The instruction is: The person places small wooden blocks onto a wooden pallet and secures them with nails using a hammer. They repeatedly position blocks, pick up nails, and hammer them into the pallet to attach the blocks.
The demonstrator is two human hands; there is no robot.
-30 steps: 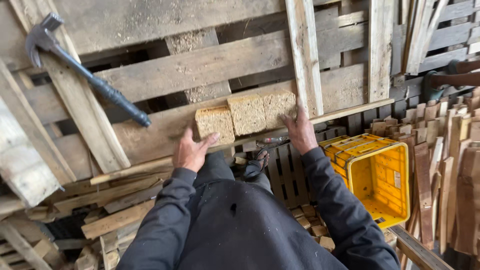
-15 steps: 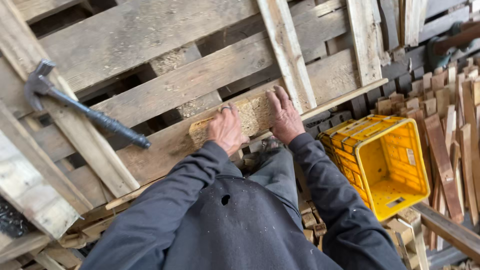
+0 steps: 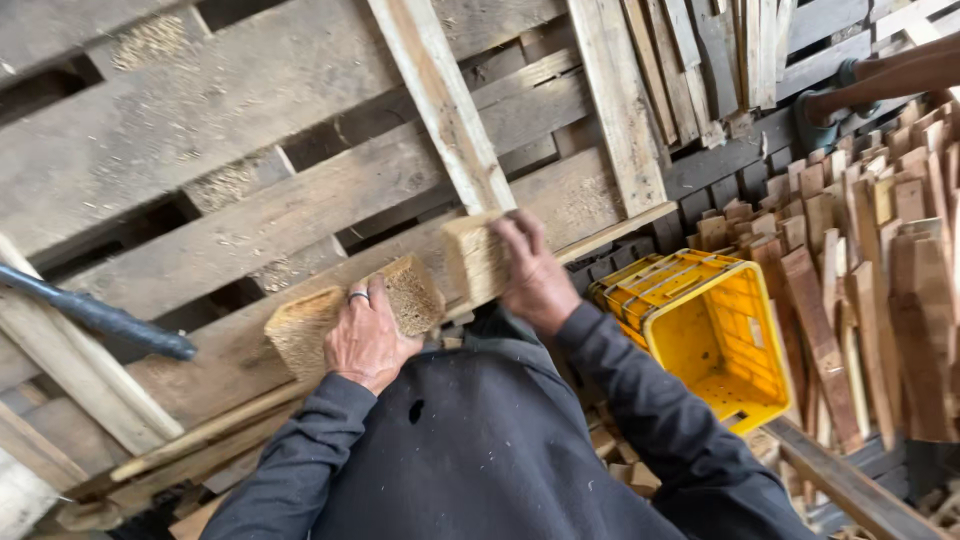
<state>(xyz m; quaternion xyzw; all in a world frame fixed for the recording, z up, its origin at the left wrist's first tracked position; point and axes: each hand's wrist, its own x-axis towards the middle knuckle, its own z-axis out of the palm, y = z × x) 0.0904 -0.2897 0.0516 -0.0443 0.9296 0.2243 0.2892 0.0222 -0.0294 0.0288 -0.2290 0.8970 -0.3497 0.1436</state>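
Wood blocks (image 3: 300, 335) of pressed chips lie on the grey pallet (image 3: 200, 230) at 12 o'clock from us. Our left hand (image 3: 365, 340) grips two blocks, fingers curled over them. Our right hand (image 3: 535, 280) clamps a third block (image 3: 475, 258), tilted. At 3 o'clock we see a yellow crate (image 3: 725, 340) near stacked wood slats (image 3: 880, 300).

Person wears a dark charcoal long-sleeve top, cuffs bunched at both wrists. 1 small hole in the fabric just below the left hand (image 3: 365, 340). That hand has 1 silver ring (image 3: 358, 296) on a finger. Right hand (image 3: 535, 275) bare, no glove. Dark grey trousers show between the 2 sleeves.
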